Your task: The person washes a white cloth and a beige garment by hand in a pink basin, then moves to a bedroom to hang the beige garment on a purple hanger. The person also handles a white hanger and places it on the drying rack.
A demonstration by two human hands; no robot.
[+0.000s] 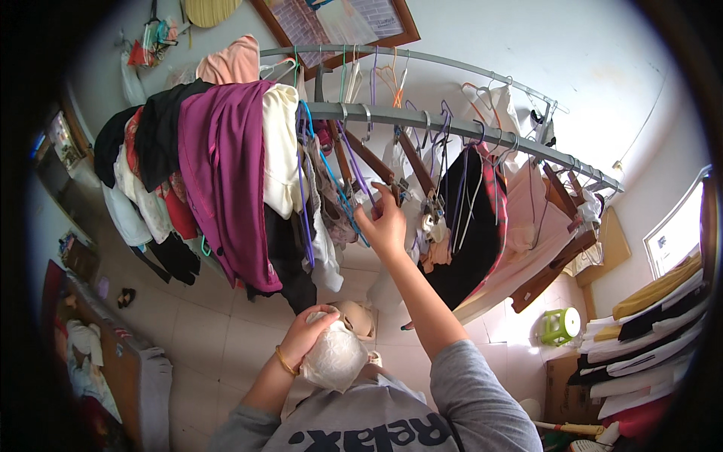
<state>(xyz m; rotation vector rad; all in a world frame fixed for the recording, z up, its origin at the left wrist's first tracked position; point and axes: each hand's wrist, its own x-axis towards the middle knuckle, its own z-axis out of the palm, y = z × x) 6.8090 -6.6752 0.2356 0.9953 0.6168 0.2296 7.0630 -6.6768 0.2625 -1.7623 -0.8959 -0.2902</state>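
Observation:
My left hand (308,333) grips a folded white lace bra (338,356) low in front of my chest. Just behind it shows a beige bra cup (358,319); whether the same hand holds it I cannot tell. Raised among the hangers, my right hand (385,223) has its thumb and fingers apart and nothing visible in its grasp. Its fingertips are close to a purple hanger (353,158) and the metal clips of a wooden trouser hanger (367,155). Whether they touch either one is unclear. These hangers hang from the front grey metal rail (390,114).
A purple garment (223,169) and a cream one (279,147) drape over the rail at left. Black trousers or skirt (469,226) and a pale pink garment (531,231) hang at right. A green-and-white stool (559,326) and stacked clothes (649,327) stand right; a bed (121,361) is left.

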